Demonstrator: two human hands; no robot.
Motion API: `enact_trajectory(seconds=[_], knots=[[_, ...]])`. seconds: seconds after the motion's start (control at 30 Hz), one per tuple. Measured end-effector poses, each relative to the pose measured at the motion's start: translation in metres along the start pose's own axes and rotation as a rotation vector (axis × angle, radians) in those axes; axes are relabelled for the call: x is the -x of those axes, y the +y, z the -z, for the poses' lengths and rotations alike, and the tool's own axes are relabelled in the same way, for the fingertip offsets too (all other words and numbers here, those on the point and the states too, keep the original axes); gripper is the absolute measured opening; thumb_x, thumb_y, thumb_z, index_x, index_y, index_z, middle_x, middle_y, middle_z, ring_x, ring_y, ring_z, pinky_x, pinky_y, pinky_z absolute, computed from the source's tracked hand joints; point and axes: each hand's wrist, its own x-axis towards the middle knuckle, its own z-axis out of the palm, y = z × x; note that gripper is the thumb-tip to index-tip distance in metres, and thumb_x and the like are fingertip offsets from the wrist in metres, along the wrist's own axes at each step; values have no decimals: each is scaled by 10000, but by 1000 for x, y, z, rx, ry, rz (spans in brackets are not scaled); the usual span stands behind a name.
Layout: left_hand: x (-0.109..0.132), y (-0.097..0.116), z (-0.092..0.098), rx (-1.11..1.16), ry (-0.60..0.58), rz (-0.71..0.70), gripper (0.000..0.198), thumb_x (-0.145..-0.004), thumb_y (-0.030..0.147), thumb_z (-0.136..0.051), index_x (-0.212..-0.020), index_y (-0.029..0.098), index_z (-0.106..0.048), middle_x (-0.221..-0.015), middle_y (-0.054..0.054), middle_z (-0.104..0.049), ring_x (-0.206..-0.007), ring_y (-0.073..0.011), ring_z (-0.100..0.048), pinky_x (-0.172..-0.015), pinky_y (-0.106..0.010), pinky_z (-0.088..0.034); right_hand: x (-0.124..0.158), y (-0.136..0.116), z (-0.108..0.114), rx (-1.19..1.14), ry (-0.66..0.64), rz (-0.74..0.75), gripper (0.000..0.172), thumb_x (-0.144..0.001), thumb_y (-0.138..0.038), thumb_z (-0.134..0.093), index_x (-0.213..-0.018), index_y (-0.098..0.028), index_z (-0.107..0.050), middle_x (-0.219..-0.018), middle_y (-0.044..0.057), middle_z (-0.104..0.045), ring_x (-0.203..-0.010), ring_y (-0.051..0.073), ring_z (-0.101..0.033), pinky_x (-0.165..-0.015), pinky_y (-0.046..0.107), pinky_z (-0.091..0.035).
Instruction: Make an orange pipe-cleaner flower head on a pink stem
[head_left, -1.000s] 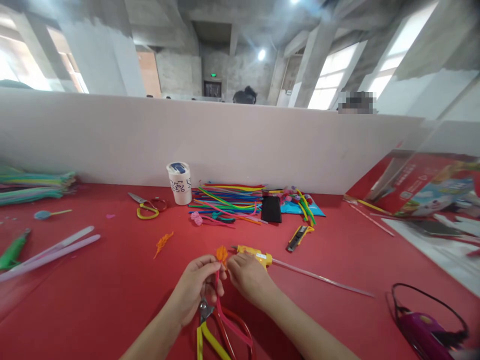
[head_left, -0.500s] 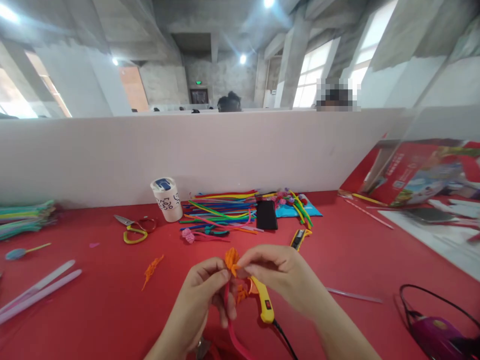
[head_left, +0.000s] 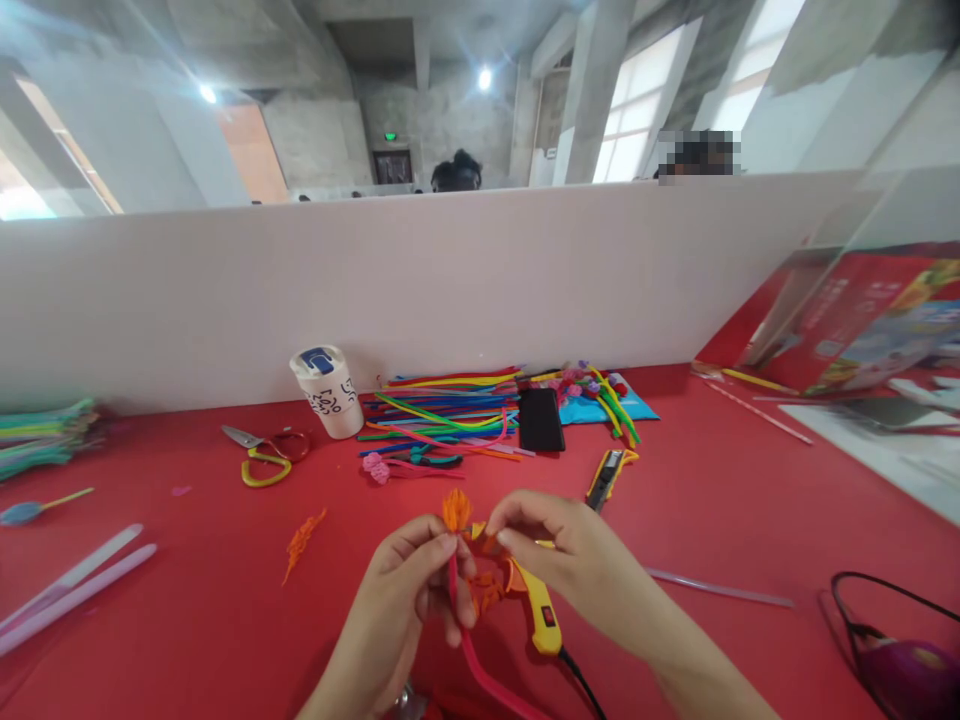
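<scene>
My left hand (head_left: 405,585) is closed on a pinkish-red stem (head_left: 480,672), pinching it just under an orange tuft (head_left: 456,510) of yarn-like strands. The stem runs down past my fingers to the bottom edge. To the right, my right hand (head_left: 551,540) pinches a small orange strand piece (head_left: 491,544) between thumb and fingers, slightly apart from the tuft. Below the hands lies a yellow glue gun (head_left: 546,618) with a black cord, partly covered by my right hand. More orange strands (head_left: 487,592) lie beside it.
Scissors (head_left: 262,455), a white cup (head_left: 330,392), coloured pipe cleaners (head_left: 450,405), a black phone (head_left: 541,420) and a yellow cutter (head_left: 606,478) lie beyond my hands. An orange scrap (head_left: 301,545) lies left. A white partition (head_left: 420,290) closes off the back.
My right hand has drawn slightly right, away from the orange tuft, with an orange piece in its fingers. My left hand keeps its hold. The camera view has tilted down slightly.
</scene>
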Motion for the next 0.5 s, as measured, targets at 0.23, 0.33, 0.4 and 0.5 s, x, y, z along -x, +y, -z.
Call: enact_trajectory(seconds=[0.23, 0.33, 0.4, 0.5], knots=[[1, 0, 4, 29, -36, 7, 159, -753, 246, -608, -649, 136, -559, -593, 13, -596, -351, -51, -506, -277, -116, -356, -14, 14, -7, -65, 4, -52, 150, -757, -207, -552, -855, -171, -659, -775, 16, -664, -701, 143, -591, -638, 237, -454], [1, 3, 5, 32, -26, -14, 152, -752, 240, -609, -657, 134, -557, -593, 14, -597, -349, -47, -497, -273, -111, -349, -19, 22, -20, -348, -34, -77, 183, -725, -260, -624, -886, -177, -650, -795, 8, -657, -695, 132, -587, -635, 236, -461], [1, 3, 4, 30, -32, -18, 155, -754, 242, -606, -657, 132, -558, -592, 12, -598, -351, -50, -501, -276, -114, -356, -18, 22, -27, -481, -18, -91, 153, -712, -279, -644, -822, -174, -641, -741, -9, -638, -652, 115, -575, -629, 231, -457], [2, 3, 3, 36, -13, -28, 156, -751, 242, -611, -652, 134, -556, -585, 14, -594, -358, -56, -511, -281, -119, -365, -15, 18, -30, -480, 59, -82, 116, -715, -277, -640, -719, -167, -604, -662, -25, -605, -609, 98, -556, -603, 216, -441]])
